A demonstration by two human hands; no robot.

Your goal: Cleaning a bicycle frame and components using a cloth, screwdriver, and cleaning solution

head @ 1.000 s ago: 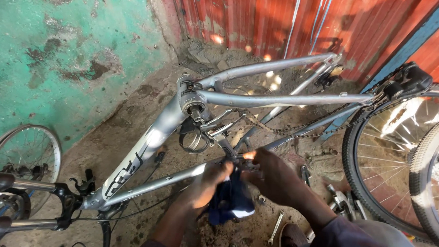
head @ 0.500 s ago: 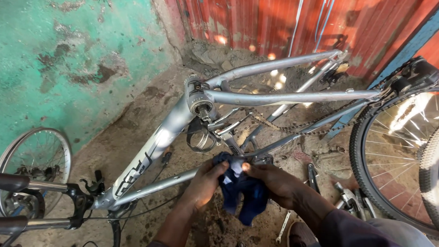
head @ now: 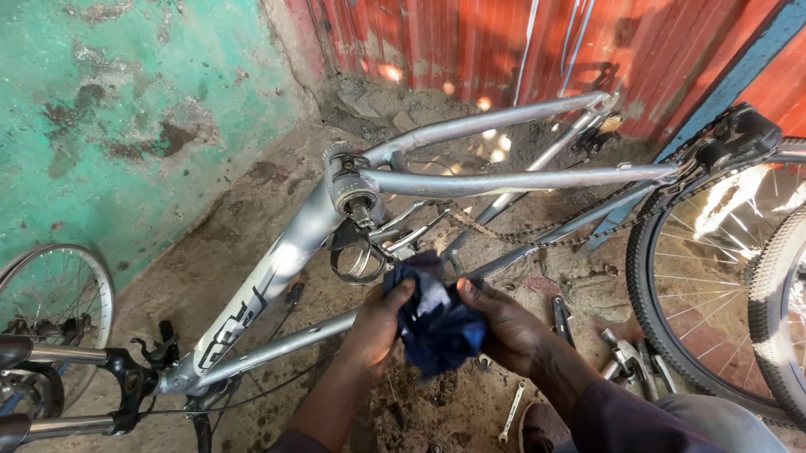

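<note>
A silver bicycle frame [head: 274,275] lies upside down in front of me, its bottom bracket [head: 350,190] up and a loose chain [head: 548,228] hanging along the stays. My left hand [head: 376,320] and my right hand [head: 507,326] both grip a dark blue cloth [head: 435,318], bunched between them just below the bottom bracket and above the lower frame tube. What the cloth wraps, if anything, is hidden.
A front wheel [head: 32,319] and black fork legs are at lower left. Rear wheels [head: 736,277] stand at right beside a black saddle [head: 738,137]. Wrenches and tools [head: 628,354] lie on the dirt floor. A green wall is at left, a red corrugated wall behind.
Both hands have drawn the blue cloth up and together between them, away from the crank area; the view has shifted slightly left.
</note>
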